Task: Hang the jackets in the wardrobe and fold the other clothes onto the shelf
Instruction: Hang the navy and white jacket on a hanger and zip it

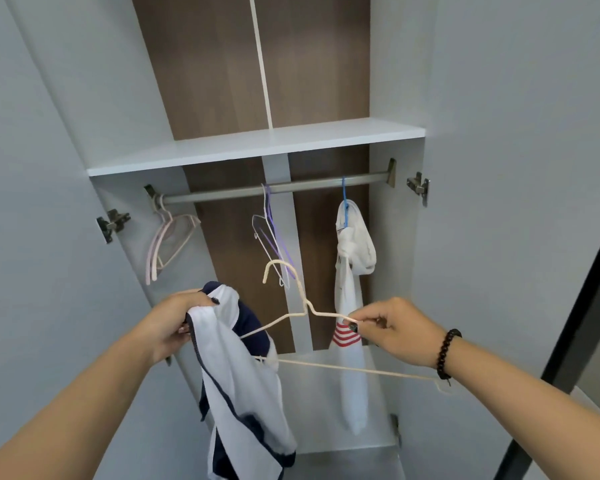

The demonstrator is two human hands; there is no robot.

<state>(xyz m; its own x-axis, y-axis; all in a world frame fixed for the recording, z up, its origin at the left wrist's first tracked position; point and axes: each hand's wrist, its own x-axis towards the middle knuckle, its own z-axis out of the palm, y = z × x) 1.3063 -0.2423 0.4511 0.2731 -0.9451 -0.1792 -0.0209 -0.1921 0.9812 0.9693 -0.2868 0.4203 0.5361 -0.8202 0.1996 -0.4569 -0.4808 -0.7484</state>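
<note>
One white jacket [352, 271] already hangs on the rail [274, 188], and now the left hand [174, 323] clutches the navy-and-white jacket [236, 375] while the right hand [395, 330] pinches the hanger [326, 315], shelf [257, 147] bare.

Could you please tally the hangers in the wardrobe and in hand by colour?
Pink hangers, on the rail at left: 2
White hanger, mid-rail: 1
Purple hanger, mid-rail: 1
Blue hanger, carrying a white garment: 1
Cream hanger, pinched by the right hand: 1
Total: 6

Hands [281, 327] threading hanger [312, 313], perhaps jacket [236, 368]
</note>
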